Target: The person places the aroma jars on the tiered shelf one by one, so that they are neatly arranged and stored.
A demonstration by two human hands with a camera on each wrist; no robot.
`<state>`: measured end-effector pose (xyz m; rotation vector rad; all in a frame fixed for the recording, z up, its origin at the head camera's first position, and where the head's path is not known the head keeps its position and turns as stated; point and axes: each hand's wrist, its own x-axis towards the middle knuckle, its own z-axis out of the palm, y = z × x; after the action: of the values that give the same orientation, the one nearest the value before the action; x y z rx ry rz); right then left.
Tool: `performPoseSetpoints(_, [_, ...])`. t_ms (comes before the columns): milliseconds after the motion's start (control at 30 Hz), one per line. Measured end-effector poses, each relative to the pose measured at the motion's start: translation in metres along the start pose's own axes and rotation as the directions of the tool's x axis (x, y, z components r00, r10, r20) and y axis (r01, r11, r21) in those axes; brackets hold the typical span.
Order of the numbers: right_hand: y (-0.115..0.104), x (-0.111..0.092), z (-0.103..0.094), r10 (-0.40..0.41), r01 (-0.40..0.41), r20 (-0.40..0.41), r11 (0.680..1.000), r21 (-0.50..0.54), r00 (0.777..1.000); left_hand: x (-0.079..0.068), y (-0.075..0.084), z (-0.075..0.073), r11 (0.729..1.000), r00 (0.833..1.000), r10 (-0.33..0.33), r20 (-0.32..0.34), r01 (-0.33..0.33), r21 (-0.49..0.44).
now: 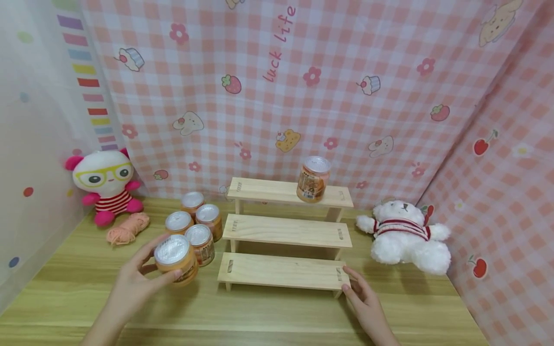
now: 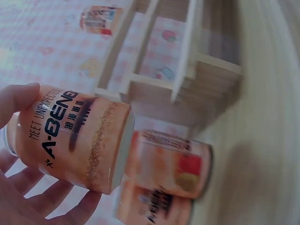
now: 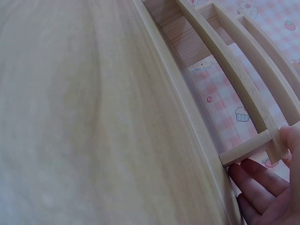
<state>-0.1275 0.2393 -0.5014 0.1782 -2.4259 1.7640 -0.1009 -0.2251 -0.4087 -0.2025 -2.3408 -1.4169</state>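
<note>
My left hand [image 1: 135, 279] grips an orange-labelled can [image 1: 175, 259] with a silvery lid, thumb on one side and fingers round the other. In the left wrist view this can [image 2: 101, 140] is raised off the table and tilted. Several similar cans [image 1: 201, 245] stand grouped just behind it. At the right end of the lowest step, my right hand [image 1: 363, 297] holds the three-step wooden stand [image 1: 281, 271]. The right wrist view has the thumb at the board's end and fingers beside the leg. One can [image 1: 312, 180] stands upright on the top step, right of its middle.
A plush toy with yellow glasses [image 1: 105, 178] sits at the back left, with a bundle of peach yarn [image 1: 128, 228] before it. To the stand's right sits a white teddy bear [image 1: 404, 238]. Checked pink cloth [image 1: 268, 105] hangs behind the wooden table [image 1: 268, 319].
</note>
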Motion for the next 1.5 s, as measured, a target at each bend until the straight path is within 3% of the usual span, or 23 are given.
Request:
performPoseSetpoints(367, [0.001,-0.001,-0.001,0.036,-0.036,0.011,0.999,0.007,0.999,0.027,0.03,0.01,0.999,0.999,0.037,0.038,-0.035,-0.041])
performPoseSetpoints(1033, [-0.001,0.0,-0.001,0.026,-0.026,0.013,1.0,0.011,1.0,0.085,0.07,0.052,0.976,0.983,0.049,0.177,-0.009,-0.219])
performPoseSetpoints(1200, [-0.001,0.0,-0.001,0.02,-0.02,0.007,1.0,0.004,1.0,0.098,0.08,0.064,0.962,0.978,0.102,0.182,-0.05,-0.269])
performPoseSetpoints(1500, [-0.002,0.0,0.001,0.019,-0.019,0.0,1.0,0.007,1.0,0.12,0.093,0.081,0.957,0.977,0.092,0.195,-0.033,-0.289])
